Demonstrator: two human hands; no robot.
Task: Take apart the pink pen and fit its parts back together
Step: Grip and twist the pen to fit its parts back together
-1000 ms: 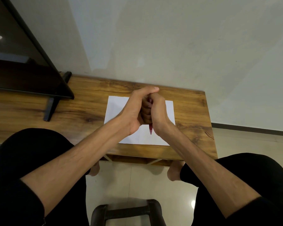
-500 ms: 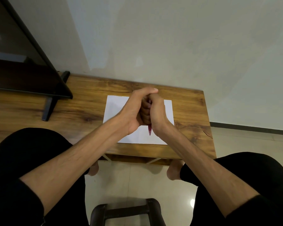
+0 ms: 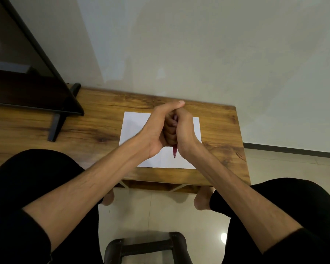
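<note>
My left hand (image 3: 156, 126) and my right hand (image 3: 185, 130) are pressed together above a white sheet of paper (image 3: 133, 126) on the wooden table (image 3: 95, 126). Both are closed around the pink pen (image 3: 174, 151). Only its pointed tip sticks out below the hands, toward me, and a sliver of pink shows between the fingers near the top. The rest of the pen is hidden inside the fists, so I cannot tell whether it is in one piece.
A dark flat screen (image 3: 27, 82) on a black foot (image 3: 55, 126) stands at the table's left. The table's right edge (image 3: 242, 145) is close to the paper. A pale wall rises behind. A dark stool (image 3: 147, 246) sits between my knees.
Both hands stay clasped on the pen in the same place; the pen tip below them has barely shifted.
</note>
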